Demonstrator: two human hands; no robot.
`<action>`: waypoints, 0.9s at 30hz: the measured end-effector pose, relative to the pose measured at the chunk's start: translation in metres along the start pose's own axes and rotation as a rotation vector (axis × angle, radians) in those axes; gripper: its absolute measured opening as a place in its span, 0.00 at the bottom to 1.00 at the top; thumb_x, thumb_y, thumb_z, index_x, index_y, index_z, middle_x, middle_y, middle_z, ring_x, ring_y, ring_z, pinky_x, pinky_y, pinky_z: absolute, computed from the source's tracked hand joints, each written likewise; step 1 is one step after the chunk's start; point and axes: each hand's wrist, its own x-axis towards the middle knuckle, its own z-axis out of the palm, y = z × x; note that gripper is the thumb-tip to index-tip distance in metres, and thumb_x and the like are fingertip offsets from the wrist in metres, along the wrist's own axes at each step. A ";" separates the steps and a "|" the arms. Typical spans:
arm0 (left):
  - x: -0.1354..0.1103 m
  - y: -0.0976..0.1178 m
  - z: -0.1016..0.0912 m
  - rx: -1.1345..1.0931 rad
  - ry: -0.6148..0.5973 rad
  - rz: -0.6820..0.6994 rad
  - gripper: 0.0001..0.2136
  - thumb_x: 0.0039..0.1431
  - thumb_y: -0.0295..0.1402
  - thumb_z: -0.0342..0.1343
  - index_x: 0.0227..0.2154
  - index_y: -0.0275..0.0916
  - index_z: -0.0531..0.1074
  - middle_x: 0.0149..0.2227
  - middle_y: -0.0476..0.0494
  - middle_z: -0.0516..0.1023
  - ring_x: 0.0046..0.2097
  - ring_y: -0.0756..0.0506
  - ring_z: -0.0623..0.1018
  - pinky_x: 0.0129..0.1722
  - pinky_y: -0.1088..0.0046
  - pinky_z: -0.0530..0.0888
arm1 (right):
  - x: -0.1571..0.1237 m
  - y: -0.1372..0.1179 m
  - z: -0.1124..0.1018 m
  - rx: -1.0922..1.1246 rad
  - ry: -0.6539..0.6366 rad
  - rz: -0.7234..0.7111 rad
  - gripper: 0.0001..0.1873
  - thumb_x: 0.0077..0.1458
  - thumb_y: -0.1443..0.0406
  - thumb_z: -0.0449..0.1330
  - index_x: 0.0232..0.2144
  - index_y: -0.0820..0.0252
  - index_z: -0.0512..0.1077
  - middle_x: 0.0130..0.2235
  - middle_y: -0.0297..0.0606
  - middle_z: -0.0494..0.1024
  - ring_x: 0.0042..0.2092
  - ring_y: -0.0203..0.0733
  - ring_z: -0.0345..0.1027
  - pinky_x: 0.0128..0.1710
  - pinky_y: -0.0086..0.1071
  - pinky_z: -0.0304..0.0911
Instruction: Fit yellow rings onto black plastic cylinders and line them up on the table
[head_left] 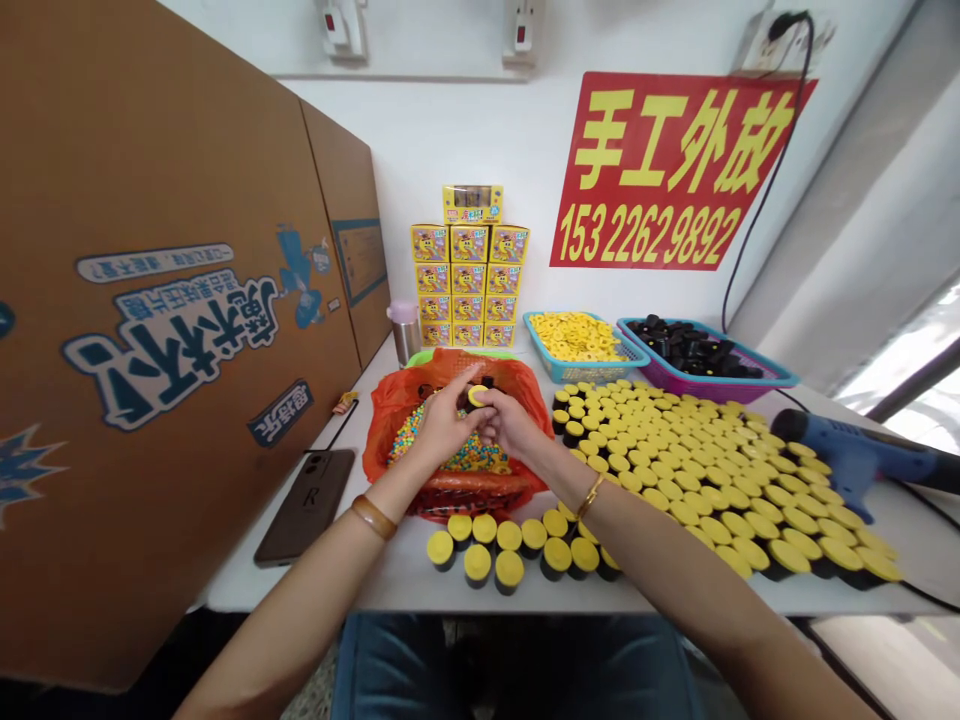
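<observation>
Head view: yellow cap [477,396] between left [442,428], right hands [511,422].

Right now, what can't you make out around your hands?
Head view:
The black piece between the left hand and right hand: mostly hidden by fingers.
Where the yellow disc meets it: hidden by fingers.
The colored candies: partly hidden by the hands, too small to count.
Labels on the stacked boxes: too small to read.
The blue glue gun: back end cut off by the right edge.
</observation>
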 end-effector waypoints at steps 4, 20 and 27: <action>0.003 -0.008 0.000 -0.257 -0.087 -0.185 0.26 0.60 0.56 0.49 0.44 0.37 0.75 0.40 0.39 0.80 0.37 0.44 0.79 0.33 0.70 0.76 | 0.005 0.006 -0.004 -0.137 0.064 -0.185 0.16 0.44 0.53 0.64 0.23 0.58 0.66 0.16 0.26 0.63 0.16 0.30 0.52 0.15 0.27 0.51; 0.005 0.002 0.006 -0.395 -0.008 -0.247 0.19 0.56 0.49 0.58 0.24 0.39 0.63 0.19 0.54 0.64 0.19 0.54 0.64 0.19 0.78 0.61 | -0.002 -0.002 0.000 0.002 -0.016 -0.064 0.19 0.50 0.49 0.60 0.25 0.58 0.63 0.15 0.24 0.60 0.15 0.28 0.45 0.15 0.25 0.45; 0.004 0.000 0.006 -0.251 -0.028 -0.102 0.13 0.48 0.39 0.66 0.31 0.38 0.73 0.27 0.51 0.73 0.28 0.51 0.71 0.29 0.76 0.68 | 0.003 -0.001 0.000 0.116 -0.030 -0.006 0.17 0.56 0.52 0.55 0.25 0.57 0.62 0.16 0.25 0.61 0.16 0.31 0.53 0.17 0.26 0.52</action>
